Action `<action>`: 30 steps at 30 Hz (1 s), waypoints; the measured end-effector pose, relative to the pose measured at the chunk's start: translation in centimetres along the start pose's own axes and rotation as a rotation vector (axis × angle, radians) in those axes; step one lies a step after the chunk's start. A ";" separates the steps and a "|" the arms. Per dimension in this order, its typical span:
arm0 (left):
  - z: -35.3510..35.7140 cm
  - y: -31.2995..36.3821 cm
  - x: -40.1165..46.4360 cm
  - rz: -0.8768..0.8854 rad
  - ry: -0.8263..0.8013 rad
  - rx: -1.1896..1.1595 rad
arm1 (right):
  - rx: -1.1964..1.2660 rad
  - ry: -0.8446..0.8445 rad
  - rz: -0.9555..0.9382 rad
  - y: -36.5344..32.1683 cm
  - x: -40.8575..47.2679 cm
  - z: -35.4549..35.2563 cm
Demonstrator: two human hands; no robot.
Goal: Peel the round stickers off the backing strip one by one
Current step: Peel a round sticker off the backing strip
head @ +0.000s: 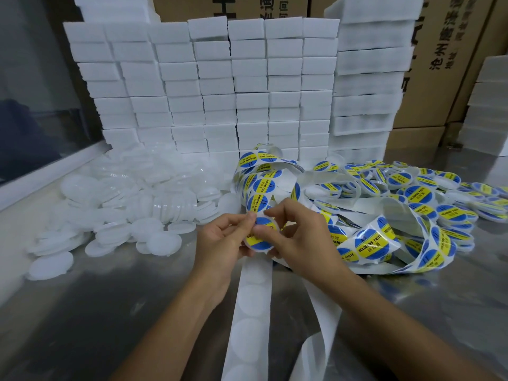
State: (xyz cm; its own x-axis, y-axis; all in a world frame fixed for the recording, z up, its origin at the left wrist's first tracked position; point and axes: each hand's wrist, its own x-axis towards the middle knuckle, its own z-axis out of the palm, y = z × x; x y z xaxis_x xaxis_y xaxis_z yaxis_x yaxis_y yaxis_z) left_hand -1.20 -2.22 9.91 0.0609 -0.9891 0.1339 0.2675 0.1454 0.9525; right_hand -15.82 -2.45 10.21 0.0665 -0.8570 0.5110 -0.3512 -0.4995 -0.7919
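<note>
A white backing strip (248, 303) runs from the bottom of the view up to my hands; its lower part shows bare round outlines. Above my hands it carries round blue-and-yellow stickers (259, 185) and loops away to the right. My left hand (222, 243) pinches the strip at its left edge. My right hand (299, 237) pinches one round sticker (261, 237) between thumb and fingers at the strip, right between the two hands. Whether that sticker has lifted off the backing cannot be told.
A heap of plain white round lids (132, 199) lies at left on the metal table (110, 312). Lids bearing stickers (423, 193) pile up at right. Stacked white boxes (233, 86) form a wall behind, with cardboard cartons (439, 64) beyond.
</note>
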 end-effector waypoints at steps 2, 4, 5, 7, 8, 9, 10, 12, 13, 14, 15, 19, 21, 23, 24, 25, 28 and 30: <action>0.1 0.0 0.0 -0.040 -0.061 -0.077 | 0.092 0.071 0.009 -0.1 0.0 -0.2; 0.2 -0.1 0.0 -0.058 -0.139 -0.151 | 0.166 0.128 0.029 -0.2 0.2 -0.5; 0.3 -0.1 0.0 -0.058 -0.158 -0.170 | 0.177 0.138 0.033 -0.2 0.2 -0.5; 0.2 -0.1 0.0 -0.046 -0.142 -0.188 | 0.178 0.089 0.014 -0.1 0.3 -0.6; 0.0 0.0 0.1 -0.040 -0.116 -0.199 | 0.163 0.041 0.000 -0.1 0.3 -0.6; -0.1 0.1 0.1 -0.037 -0.084 -0.209 | 0.138 -0.012 -0.015 0.0 0.3 -0.5; -0.3 0.2 0.1 -0.034 -0.052 -0.211 | 0.112 -0.060 -0.020 -0.1 0.3 -0.5; -0.4 0.2 0.3 -0.027 -0.031 -0.181 | 0.134 -0.099 0.018 -0.2 0.3 -0.6; -0.3 0.2 0.3 -0.027 -0.040 -0.157 | 0.165 -0.087 0.055 -0.3 0.4 -0.7; -0.2 0.1 0.2 -0.027 -0.052 -0.138 | 0.185 -0.063 0.082 -0.3 0.3 -0.7; -0.1 0.1 0.2 -0.028 -0.062 -0.129 | 0.196 -0.042 0.098 -0.3 0.4 -0.7; -0.3 0.2 0.1 -0.041 -0.118 -0.143 | 0.283 -0.028 0.100 0.0 0.5 -0.3; -0.3 0.2 0.0 -0.043 -0.164 -0.148 | 0.270 -0.031 0.076 0.1 0.5 -0.4; -0.1 0.0 0.0 -0.032 -0.163 -0.142 | 0.219 -0.051 0.055 0.2 0.4 -0.4; -0.1 0.0 -0.1 -0.026 -0.134 -0.142 | 0.197 -0.070 0.050 0.2 0.4 -0.4; -0.1 0.1 0.0 -0.024 -0.090 -0.149 | 0.164 -0.085 0.041 0.2 0.4 -0.5; -0.5 0.3 0.2 -0.020 0.032 -0.197 | -0.050 -0.101 -0.040 0.4 0.6 -0.6; -0.6 0.4 0.4 -0.019 0.082 -0.187 | -0.111 -0.107 -0.088 0.3 0.5 -0.7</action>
State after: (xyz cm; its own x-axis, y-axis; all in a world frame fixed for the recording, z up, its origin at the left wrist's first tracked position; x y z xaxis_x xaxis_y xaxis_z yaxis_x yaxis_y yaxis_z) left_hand -0.51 -2.54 10.16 0.1304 -0.9877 0.0860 0.4428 0.1356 0.8863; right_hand -16.58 -2.96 10.52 0.1983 -0.8219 0.5340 -0.4403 -0.5614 -0.7007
